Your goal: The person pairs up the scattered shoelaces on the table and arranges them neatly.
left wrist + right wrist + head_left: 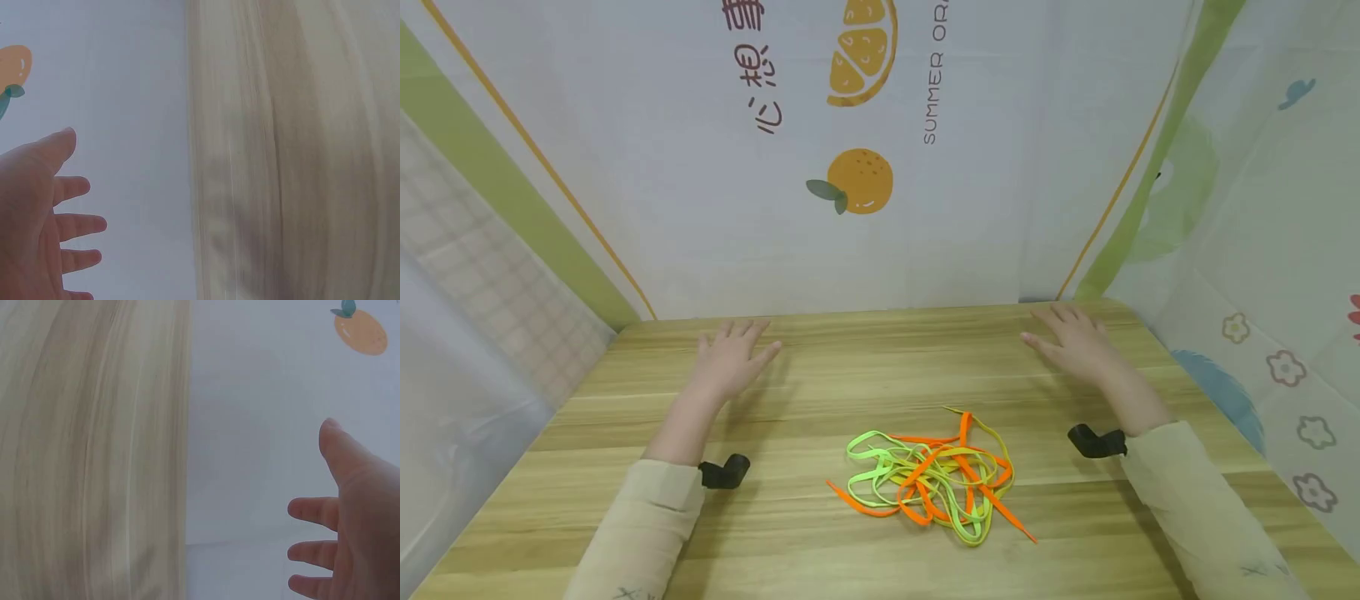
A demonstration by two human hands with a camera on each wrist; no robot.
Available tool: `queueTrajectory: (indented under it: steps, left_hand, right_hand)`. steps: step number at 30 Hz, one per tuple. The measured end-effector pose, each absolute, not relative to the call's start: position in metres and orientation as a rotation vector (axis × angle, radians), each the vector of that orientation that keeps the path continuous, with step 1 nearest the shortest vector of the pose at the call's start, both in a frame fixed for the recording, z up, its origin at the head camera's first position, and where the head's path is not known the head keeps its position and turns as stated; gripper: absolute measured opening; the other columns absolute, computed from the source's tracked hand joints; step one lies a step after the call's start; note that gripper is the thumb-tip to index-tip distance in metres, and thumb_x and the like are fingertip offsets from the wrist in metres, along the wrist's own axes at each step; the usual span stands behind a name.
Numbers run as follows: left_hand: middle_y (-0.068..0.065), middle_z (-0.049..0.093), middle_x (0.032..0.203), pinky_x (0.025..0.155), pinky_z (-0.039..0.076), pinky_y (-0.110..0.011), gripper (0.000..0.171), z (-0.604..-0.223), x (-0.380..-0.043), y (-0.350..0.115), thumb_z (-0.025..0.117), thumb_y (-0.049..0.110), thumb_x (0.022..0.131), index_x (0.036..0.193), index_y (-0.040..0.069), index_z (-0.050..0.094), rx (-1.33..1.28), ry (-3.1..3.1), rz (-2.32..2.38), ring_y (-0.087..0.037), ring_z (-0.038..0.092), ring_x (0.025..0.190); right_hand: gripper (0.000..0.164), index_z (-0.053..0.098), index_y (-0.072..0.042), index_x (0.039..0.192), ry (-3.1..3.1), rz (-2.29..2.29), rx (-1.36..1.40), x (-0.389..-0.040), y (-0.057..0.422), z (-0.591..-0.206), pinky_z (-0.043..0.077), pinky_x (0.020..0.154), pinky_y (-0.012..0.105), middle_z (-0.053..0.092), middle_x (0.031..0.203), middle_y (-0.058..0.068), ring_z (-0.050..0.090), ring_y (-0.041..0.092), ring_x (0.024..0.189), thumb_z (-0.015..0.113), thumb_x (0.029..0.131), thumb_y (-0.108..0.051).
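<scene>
A loose tangle of flat shoelaces lies on the table's front middle: an orange shoelace point(1002, 504), a light green shoelace point(874, 475) and a yellow shoelace point(1002, 446), looped over one another. Far to the left of the tangle, my left hand point(727, 367) is held over the back of the table with its fingers spread and nothing in it. My right hand point(1078, 346) mirrors it at the back right, fingers apart, also holding nothing. Both wrist views show the left palm point(25, 212) and right palm point(369, 531) bare, with no shoelace in sight.
The wood-grain table point(880, 358) ends at the back against a white curtain point(977, 217) printed with oranges. More printed cloth point(1262, 250) hangs along the right side, and a checked cloth point(497, 275) along the left. Small black wrist mounts point(725, 472) stick out by both sleeves.
</scene>
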State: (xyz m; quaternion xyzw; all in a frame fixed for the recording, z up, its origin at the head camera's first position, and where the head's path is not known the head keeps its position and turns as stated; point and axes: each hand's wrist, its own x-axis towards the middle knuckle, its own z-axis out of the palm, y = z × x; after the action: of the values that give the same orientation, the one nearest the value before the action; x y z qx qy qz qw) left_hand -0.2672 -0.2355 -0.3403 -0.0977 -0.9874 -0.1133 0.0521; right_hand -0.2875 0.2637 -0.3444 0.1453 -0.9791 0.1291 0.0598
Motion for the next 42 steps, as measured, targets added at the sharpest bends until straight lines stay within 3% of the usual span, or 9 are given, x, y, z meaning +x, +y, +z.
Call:
queueTrajectory:
  steps: [11,17,24,28,33,42]
  left_hand:
    - [-0.021,0.036,0.136,0.095,0.014,-0.062,0.081,-0.337,-0.260,-0.224,0.017,0.066,0.086,0.137,0.005,0.035,-0.338,-2.970,-0.353,-0.044,0.026,0.123]
    - [-0.019,0.044,0.130,0.094,0.022,-0.060,0.075,-0.335,-0.252,-0.214,0.023,0.064,0.088,0.132,0.005,0.043,-0.386,-2.898,-0.418,-0.042,0.036,0.119]
    - [-0.012,0.060,0.107,0.072,0.045,-0.046,0.070,-0.337,-0.243,-0.203,0.029,0.063,0.087,0.122,0.008,0.054,-0.420,-2.825,-0.529,-0.027,0.060,0.086]
    - [-0.008,0.063,0.100,0.064,0.046,-0.041,0.068,-0.335,-0.238,-0.197,0.029,0.064,0.086,0.118,0.011,0.057,-0.431,-2.820,-0.556,-0.021,0.060,0.076]
    - [-0.003,0.063,0.096,0.065,0.047,-0.040,0.059,-0.333,-0.230,-0.188,0.033,0.061,0.088,0.110,0.014,0.062,-0.443,-2.791,-0.601,-0.021,0.061,0.077]
    - [-0.001,0.064,0.086,0.063,0.047,-0.037,0.030,-0.333,-0.221,-0.176,0.051,0.039,0.090,0.098,0.014,0.066,-0.484,-2.708,-0.643,-0.018,0.061,0.073]
  right_hand:
    - [0.067,0.039,-0.008,0.135,-2.911,0.418,0.518,-0.271,0.253,-0.335,0.010,0.090,0.069,0.029,0.139,0.021,0.020,0.044,0.126,0.037,0.089,-0.057]
    - [0.062,0.043,-0.006,0.132,-2.868,0.450,0.576,-0.261,0.246,-0.330,0.015,0.093,0.065,0.035,0.136,0.020,0.024,0.042,0.125,0.042,0.090,-0.052]
    - [0.060,0.047,-0.010,0.129,-2.840,0.554,0.609,-0.250,0.237,-0.327,0.020,0.097,0.056,0.039,0.134,0.013,0.028,0.034,0.125,0.042,0.089,-0.054]
    - [0.062,0.048,-0.011,0.128,-2.827,0.598,0.630,-0.244,0.233,-0.325,0.021,0.098,0.053,0.041,0.134,0.012,0.030,0.033,0.125,0.041,0.087,-0.057]
    - [0.057,0.051,-0.012,0.125,-2.783,0.618,0.675,-0.238,0.227,-0.323,0.025,0.098,0.050,0.046,0.130,0.010,0.035,0.031,0.123,0.044,0.087,-0.055]
    - [0.043,0.054,-0.009,0.121,-2.729,0.648,0.807,-0.228,0.218,-0.319,0.032,0.094,0.050,0.052,0.123,0.010,0.042,0.031,0.117,0.053,0.089,-0.039]
